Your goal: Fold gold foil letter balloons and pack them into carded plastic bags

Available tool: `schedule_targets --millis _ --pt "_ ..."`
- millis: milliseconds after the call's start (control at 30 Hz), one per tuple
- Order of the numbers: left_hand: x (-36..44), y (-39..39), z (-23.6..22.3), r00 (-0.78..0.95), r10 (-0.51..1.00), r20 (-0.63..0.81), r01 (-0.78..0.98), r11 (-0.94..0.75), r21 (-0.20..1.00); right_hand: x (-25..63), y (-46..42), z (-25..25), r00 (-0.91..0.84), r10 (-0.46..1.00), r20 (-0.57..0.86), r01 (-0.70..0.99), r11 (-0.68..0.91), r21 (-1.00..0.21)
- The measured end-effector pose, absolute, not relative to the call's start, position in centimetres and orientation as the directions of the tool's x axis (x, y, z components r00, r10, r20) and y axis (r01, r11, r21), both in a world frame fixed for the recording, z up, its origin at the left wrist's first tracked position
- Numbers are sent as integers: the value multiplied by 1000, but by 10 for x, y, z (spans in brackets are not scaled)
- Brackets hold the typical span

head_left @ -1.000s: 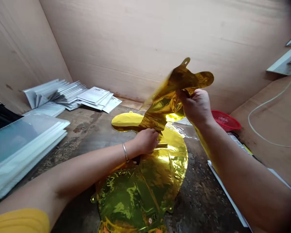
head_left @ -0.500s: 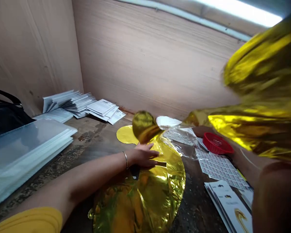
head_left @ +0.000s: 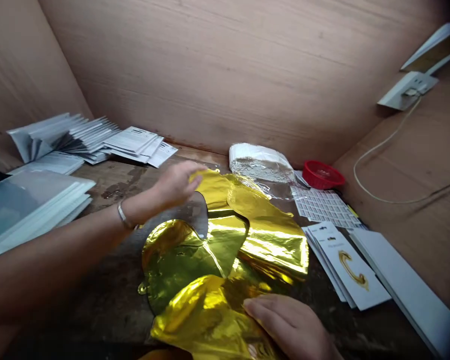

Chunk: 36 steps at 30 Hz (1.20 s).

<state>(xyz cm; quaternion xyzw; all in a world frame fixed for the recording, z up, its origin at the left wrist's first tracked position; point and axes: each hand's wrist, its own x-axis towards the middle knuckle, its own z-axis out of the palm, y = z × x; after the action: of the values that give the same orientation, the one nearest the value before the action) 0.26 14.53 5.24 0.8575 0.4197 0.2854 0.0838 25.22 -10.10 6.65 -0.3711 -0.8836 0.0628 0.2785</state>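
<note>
Flat, shiny gold foil balloons [head_left: 225,230] lie overlapping on the dark table. My left hand [head_left: 178,185], slightly blurred, is at the upper left edge of the foil with thumb and fingers apart. I cannot tell whether its fingertips touch the foil. In the foreground my right hand [head_left: 288,320] grips a crumpled part of a gold foil balloon [head_left: 206,310], its fingers pressed together on top. The lower end of that foil runs out of view.
White-and-grey packets [head_left: 135,142] lie at the back left, above stacked clear plastic sleeves [head_left: 33,200]. A wrapped white stack [head_left: 260,160], a red basket [head_left: 322,175], a sticker sheet [head_left: 324,205] and printed cards [head_left: 348,265] line the right. A power socket [head_left: 408,90] hangs on the wall.
The foil raised at the right has come down onto the table, and my right hand is now low in front. My left hand has shifted left and up from the foil's middle. The view has turned right.
</note>
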Motion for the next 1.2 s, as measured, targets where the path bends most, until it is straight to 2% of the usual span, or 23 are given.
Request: schedule_targets --millis 67,133,167,300,400,533,633,700,800,867,967,1033,1100,1200 --pt "21 102 50 798 458 391 331 -876 350 235 -100 61 -506 721 473 615 687 -388" --pt "36 67 39 906 250 343 140 -939 314 222 -105 59 -464 756 462 608 651 -455" --pt "41 55 31 925 210 318 110 -946 304 218 -108 59 -461 768 444 599 638 -483" --pt "49 41 6 951 205 231 134 -948 288 214 -124 65 -512 760 401 537 647 -541" --pt "45 41 11 959 194 208 130 -950 284 218 -131 70 -535 767 353 518 628 -581" --pt "42 27 34 925 249 286 121 -908 401 217 -134 64 -521 776 355 445 602 -663" --pt "45 10 32 958 155 242 37 -902 431 212 -134 55 -507 792 341 403 567 -718" --pt "47 2 19 972 106 209 17 -922 386 213 -134 55 -483 812 327 309 507 -805" --pt "42 -1 3 965 120 234 43 -950 310 223 -131 71 -441 865 237 187 348 -919" --pt "35 1 -1 953 109 282 48 -976 212 234 -120 89 -378 921 94 197 179 -964" --pt "22 6 5 943 51 328 70 -996 -49 248 -80 105 -178 967 -184 245 -138 -960" --pt "14 6 11 949 50 311 97 -986 -138 252 -37 97 -85 971 -223 344 -181 -921" --pt "8 2 14 955 105 276 119 -992 -38 252 9 75 -56 981 -184 521 -129 -844" --pt "0 -5 13 928 284 239 236 -949 211 250 58 35 -56 984 -169 618 -99 -780"
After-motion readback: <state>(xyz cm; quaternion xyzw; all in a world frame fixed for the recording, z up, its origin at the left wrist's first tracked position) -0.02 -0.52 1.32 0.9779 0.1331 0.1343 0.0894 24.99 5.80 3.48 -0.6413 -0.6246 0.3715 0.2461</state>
